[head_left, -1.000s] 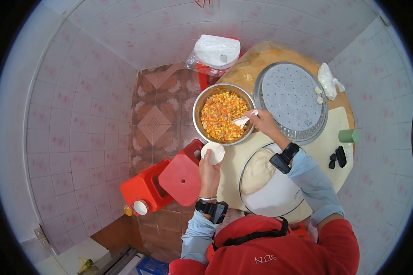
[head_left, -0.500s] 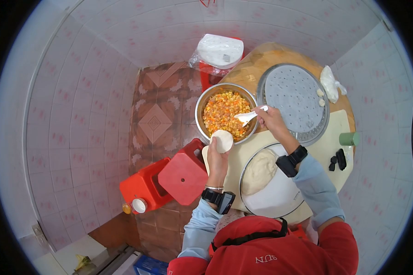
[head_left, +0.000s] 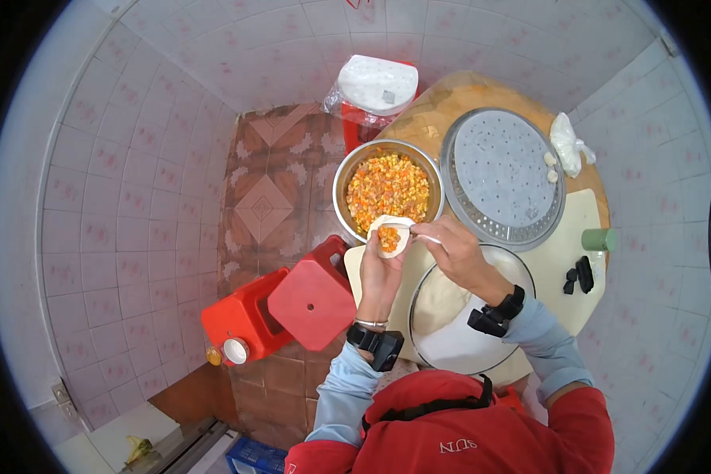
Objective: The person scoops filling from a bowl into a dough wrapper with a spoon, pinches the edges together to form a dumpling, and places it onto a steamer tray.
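Resting in my left hand (head_left: 379, 276) is a round dough wrapper (head_left: 400, 247) with a small heap of orange and yellow filling (head_left: 388, 238) on it. My right hand (head_left: 460, 254) is closed on the handle of a white spoon (head_left: 423, 237), whose bowl is over the wrapper. Just beyond my hands stands a metal bowl (head_left: 340, 197) of chopped filling. Nearer my body, a lump of dough (head_left: 438, 302) lies on a round white tray (head_left: 482, 340), partly hidden by my right hand and forearm.
A perforated steamer tray (head_left: 502, 170) with small dough pieces sits at the back right, beside a white plastic bag (head_left: 566, 144). A green cylinder (head_left: 600, 239) and black items (head_left: 584, 275) lie at the right. Left are a red stool (head_left: 312, 304) and red container (head_left: 241, 316).
My right hand has moved the spoon from the bowl to the wrapper, nearer my body. Filling now lies on the wrapper, which was bare before.
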`<state>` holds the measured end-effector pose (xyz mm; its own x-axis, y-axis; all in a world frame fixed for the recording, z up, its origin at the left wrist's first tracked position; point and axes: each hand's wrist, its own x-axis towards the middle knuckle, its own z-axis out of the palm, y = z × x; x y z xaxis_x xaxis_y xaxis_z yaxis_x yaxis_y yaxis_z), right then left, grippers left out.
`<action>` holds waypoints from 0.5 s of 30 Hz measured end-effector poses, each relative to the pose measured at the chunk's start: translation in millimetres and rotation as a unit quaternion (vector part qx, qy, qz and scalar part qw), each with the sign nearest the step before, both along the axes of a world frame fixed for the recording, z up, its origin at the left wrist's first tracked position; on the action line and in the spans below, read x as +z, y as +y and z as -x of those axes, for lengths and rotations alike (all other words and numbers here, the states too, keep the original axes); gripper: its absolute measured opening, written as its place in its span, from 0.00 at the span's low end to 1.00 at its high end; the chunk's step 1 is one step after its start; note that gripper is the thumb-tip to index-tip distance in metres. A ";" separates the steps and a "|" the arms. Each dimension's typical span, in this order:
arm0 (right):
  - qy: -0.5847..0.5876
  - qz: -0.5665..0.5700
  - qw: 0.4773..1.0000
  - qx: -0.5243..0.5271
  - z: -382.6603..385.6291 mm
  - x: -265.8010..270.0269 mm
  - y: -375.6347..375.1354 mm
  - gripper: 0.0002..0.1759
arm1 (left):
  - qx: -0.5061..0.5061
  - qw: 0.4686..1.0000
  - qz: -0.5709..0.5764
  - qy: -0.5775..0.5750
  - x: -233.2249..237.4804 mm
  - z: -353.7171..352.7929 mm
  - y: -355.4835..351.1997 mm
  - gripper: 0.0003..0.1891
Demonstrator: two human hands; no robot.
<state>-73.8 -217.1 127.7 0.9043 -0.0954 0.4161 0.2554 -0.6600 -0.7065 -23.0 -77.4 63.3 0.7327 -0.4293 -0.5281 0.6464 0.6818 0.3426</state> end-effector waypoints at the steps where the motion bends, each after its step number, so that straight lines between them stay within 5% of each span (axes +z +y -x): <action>1: -0.002 -0.014 1.000 -0.015 0.1 0.1 -1.8 0.11 | -0.002 1.000 -0.003 0.004 0.4 0.4 0.6 0.18; 5: -0.034 -0.037 0.998 -0.035 -2.3 -5.5 -5.4 0.10 | -0.010 1.000 -0.004 0.016 0.8 1.0 3.4 0.17; 7: 0.085 -0.190 0.971 -0.118 -0.8 -5.2 -6.0 0.08 | -0.005 1.000 -0.006 0.027 0.0 1.2 4.8 0.17; 10: 0.118 -0.255 0.944 -0.172 -6.6 -23.9 -16.0 0.08 | 0.001 0.999 -0.020 0.038 1.1 1.9 8.4 0.17; 15: 0.071 -0.142 0.966 -0.204 -28.2 -84.5 -29.2 0.08 | -0.006 0.999 -0.037 0.036 6.5 6.7 15.4 0.17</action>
<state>-45.6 -246.3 43.2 0.8135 -0.5478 0.1952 -0.0979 -0.4599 -0.8826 -29.7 -62.1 69.8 0.6867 -0.3954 -0.6100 0.6788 0.6491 0.3434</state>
